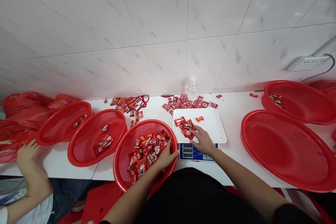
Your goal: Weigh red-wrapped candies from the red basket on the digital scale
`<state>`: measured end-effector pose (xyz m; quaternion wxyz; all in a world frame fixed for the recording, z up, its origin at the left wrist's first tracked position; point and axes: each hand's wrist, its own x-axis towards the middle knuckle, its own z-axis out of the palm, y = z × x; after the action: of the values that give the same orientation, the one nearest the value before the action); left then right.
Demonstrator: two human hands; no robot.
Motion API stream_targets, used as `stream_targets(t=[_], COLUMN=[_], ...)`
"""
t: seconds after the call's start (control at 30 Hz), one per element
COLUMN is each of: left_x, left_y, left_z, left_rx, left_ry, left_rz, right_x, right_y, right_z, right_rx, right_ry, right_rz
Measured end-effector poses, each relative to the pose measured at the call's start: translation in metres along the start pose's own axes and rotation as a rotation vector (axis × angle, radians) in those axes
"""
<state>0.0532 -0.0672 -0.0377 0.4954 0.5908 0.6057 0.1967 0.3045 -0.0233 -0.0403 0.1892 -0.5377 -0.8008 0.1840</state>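
Note:
My left hand (166, 155) is over the right side of a red basket (121, 161) that holds many red packets (147, 154); its fingers are apart, and nothing shows in its grasp. On the white tray (214, 122) of a blue scale (198, 151), my right hand (203, 140) touches a small pile of red packets (187, 129) with its fingertips. Its fingers look spread over the pile rather than wrapped round a packet. One orange-red packet (200, 118) lies apart on the tray.
Loose packets (183, 103) and a clear bottle (192, 89) are behind the scale. Two red baskets (97, 122) stand left, two red basins (283, 147) right. Another person's hand (28, 152) is near red bags (28, 112) at far left. A power strip (309, 63) is on the wall.

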Motion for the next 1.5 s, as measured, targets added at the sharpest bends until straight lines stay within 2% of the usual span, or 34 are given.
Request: stream_targets(t=[0.13,0.27,0.43,0.57,0.8,1.03,1.17,1.27,1.4,1.5], left_x=[0.000,-0.001,-0.001,-0.002,-0.004,-0.006,-0.005,-0.004,-0.004,-0.004], left_y=[0.003,-0.004,-0.015,-0.015,-0.012,-0.006,-0.005,-0.007,-0.006,-0.004], left_z=[-0.001,0.001,0.006,0.005,0.005,0.003,0.004,0.005,0.004,0.004], left_rx=[-0.028,-0.036,0.011,0.004,-0.007,0.020,0.009,0.012,0.003,-0.025], left_ry=[0.023,0.043,0.062,0.069,0.078,0.078,0.100,0.112,0.097,0.097], left_rz=[-0.015,-0.024,-0.032,-0.007,-0.017,-0.018,-0.004,-0.011,-0.003,-0.019], right_x=[0.036,0.049,0.048,0.050,0.048,0.030,0.016,-0.004,-0.052,-0.096], right_y=[-0.003,-0.002,0.005,0.012,0.017,0.034,0.056,0.088,0.151,0.194], right_z=[0.011,0.016,0.013,0.012,0.013,0.003,-0.020,-0.045,-0.080,-0.097], right_rx=[-0.132,-0.164,-0.122,-0.113,-0.084,0.095,0.153,0.137,-0.012,-0.065], right_ry=[-0.124,-0.130,-0.051,-0.020,-0.043,0.083,0.249,0.431,0.658,0.617], right_rz=[0.001,-0.068,-0.119,-0.114,-0.052,0.055,0.182,0.336,0.660,0.994])
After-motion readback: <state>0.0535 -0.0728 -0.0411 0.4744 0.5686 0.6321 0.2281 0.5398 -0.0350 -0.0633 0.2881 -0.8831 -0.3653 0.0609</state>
